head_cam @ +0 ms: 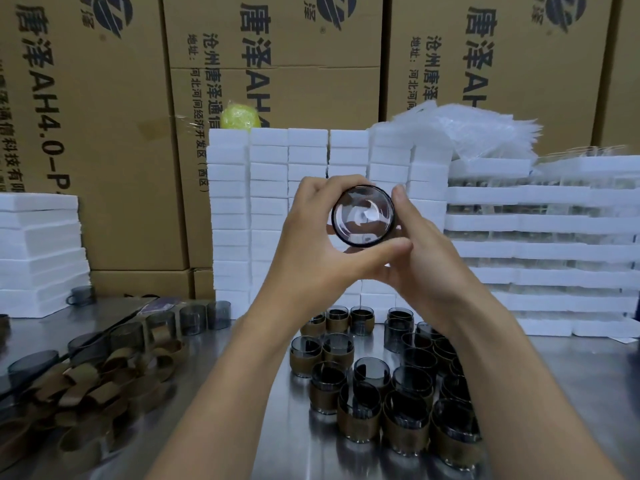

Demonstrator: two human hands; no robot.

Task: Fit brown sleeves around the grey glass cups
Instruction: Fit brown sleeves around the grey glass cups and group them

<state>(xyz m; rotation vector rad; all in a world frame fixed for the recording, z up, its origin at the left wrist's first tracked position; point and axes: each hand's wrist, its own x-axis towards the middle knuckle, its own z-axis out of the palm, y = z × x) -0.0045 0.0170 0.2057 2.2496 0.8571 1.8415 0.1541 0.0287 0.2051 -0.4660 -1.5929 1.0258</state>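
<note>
Two hands hold one grey glass cup (362, 215) up in front of you, its mouth turned toward your eyes, probably so you can check the fit or seat a sleeve. Your left hand (313, 237) has its grip wrapped around the cup's left side, thumb crossing underneath; your right hand (429, 258) closes on the right side, thumb at the rim. Whether a sleeve is already around this cup I cannot tell, since your fingers cover its wall.

Sorted by stage, loose brown sleeves (104, 382) lie heaped on the desk (242, 427) at your left beside a row of bare cups (194, 318), while finished cups (391, 393) cluster at your right, near to hand. White foam trays (270, 188) stack behind. The cardboard boxes (277, 46) read "唐泽", "AH4.0-P" and "沧州唐泽通信".
</note>
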